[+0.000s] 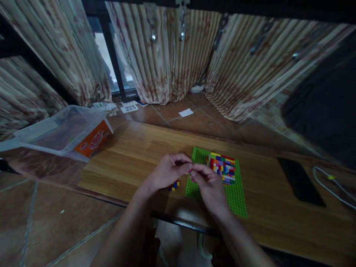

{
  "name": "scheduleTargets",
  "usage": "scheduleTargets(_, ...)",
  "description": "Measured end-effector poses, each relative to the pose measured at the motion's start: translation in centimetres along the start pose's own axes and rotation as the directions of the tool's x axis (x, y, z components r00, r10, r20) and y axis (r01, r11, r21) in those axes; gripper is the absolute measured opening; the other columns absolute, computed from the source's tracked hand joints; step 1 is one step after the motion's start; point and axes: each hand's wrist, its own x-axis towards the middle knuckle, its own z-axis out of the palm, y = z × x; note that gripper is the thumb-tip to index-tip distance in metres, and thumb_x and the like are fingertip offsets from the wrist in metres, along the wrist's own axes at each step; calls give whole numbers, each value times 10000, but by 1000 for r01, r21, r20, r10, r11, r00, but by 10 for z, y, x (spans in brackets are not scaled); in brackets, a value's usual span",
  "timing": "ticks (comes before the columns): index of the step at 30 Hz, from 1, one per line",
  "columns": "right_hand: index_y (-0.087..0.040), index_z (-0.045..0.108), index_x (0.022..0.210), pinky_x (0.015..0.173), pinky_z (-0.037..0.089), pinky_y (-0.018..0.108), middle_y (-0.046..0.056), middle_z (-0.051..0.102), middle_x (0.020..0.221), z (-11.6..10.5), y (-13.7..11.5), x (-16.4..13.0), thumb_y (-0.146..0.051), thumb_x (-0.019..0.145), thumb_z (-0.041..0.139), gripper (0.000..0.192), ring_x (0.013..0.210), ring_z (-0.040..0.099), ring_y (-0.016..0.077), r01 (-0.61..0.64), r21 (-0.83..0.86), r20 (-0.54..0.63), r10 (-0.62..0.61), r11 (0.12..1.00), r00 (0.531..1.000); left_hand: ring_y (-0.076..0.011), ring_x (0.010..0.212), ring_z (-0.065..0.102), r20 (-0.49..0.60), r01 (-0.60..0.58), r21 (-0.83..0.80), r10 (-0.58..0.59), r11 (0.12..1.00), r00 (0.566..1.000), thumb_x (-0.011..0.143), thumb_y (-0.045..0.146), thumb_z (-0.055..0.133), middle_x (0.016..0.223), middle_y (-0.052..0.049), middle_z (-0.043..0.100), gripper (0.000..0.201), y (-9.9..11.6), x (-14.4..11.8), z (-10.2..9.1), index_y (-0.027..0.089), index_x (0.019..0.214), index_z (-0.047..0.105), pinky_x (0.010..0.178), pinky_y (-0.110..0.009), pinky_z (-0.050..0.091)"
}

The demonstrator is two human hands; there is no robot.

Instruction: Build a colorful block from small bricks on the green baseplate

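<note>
Striped curtains (172, 55) are hanging across the whole back of the room, parting only around a dark window frame (112, 55), and below them the brown tiled floor (194, 115) is showing with a white slip of paper (185, 112) lying on it. A low wooden table (139, 155) is stretching across the middle, and at its far left corner a clear plastic bin (58, 129) with an orange label is sitting tilted, partly off the edge. At the right end a flat black phone (300, 181) is lying on the wood, with a white cable (330, 185) curling just beside it. Near the centre a green baseplate (236, 196) is lying flat, and on its far part a block of many-coloured small bricks (224, 167) is standing. The person is leaning in from the near side, both forearms reaching over the table edge. The left hand (167, 174) and the right hand (210, 185) are meeting over the near left corner of the baseplate, their fingertips pinching together on something tiny and reddish (190, 170); it is too small for me to tell exactly what it is. Just under the left hand, a small cluster of blue, yellow and red bricks (174, 185) is lying on the wood beside the baseplate.
</note>
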Motion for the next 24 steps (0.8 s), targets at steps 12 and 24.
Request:
scheduleTargets(12,-223,697,882,773,544,307,6,728,844,-1,-10,-5,-272,795,681,101,800,673,161,91,-26,51,-90,995,995,-110,662,603,-6,107,-183,-110,977,994,685,222,749,736,-19,691,148,6,0,0,138,801,711,637,-225,484)
scheduleTargets(24,-271,769,869,673,566,271,-7,751,784,-37,-30,-3,-277,745,756,124,697,688,144,87,13,8,-87,996,996,-82,577,606,-2,214,-370,-231,904,973,662,305,806,669,11,675,244,8,3,7,149,822,709,596,-200,496)
